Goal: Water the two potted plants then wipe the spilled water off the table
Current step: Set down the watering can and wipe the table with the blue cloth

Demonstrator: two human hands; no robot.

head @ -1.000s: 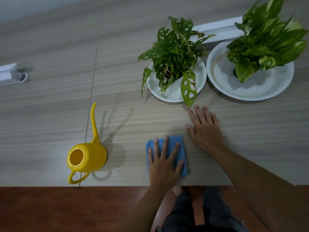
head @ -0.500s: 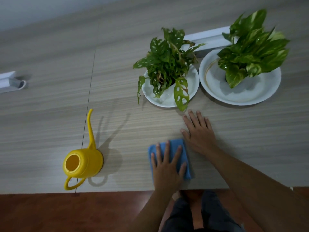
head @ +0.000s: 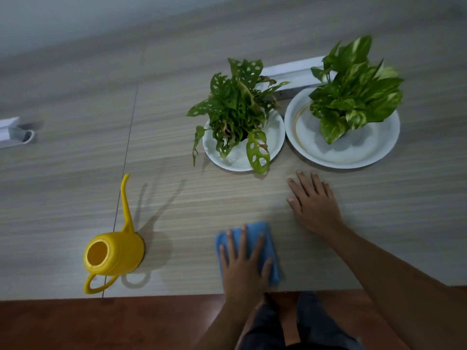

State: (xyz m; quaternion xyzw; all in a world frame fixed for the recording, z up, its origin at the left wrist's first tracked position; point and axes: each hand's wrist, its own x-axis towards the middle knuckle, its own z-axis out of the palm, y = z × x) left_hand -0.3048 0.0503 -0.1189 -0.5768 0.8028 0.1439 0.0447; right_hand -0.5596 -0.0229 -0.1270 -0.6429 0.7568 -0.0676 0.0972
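My left hand (head: 243, 263) presses flat, fingers spread, on a folded blue cloth (head: 271, 251) near the table's front edge. Flat on the wood to its upper right rests my right hand (head: 314, 205), just in front of the two plates. A holey-leaved plant (head: 237, 107) stands on a white plate (head: 274, 137). A variegated plant (head: 356, 89) stands on a larger white plate (head: 374, 150) to the right. The yellow watering can (head: 116, 253) stands at the front left, its long spout pointing away from me.
The wooden table (head: 75, 198) has a seam running past the can. A white rail (head: 290, 72) lies behind the plants and another white piece (head: 10, 132) at the left edge. Red-brown floor (head: 101, 322) and my legs show below the table edge.
My left hand has slid the blue cloth a little to the left, away from my right hand, so a gap has opened between them. The view has shifted.
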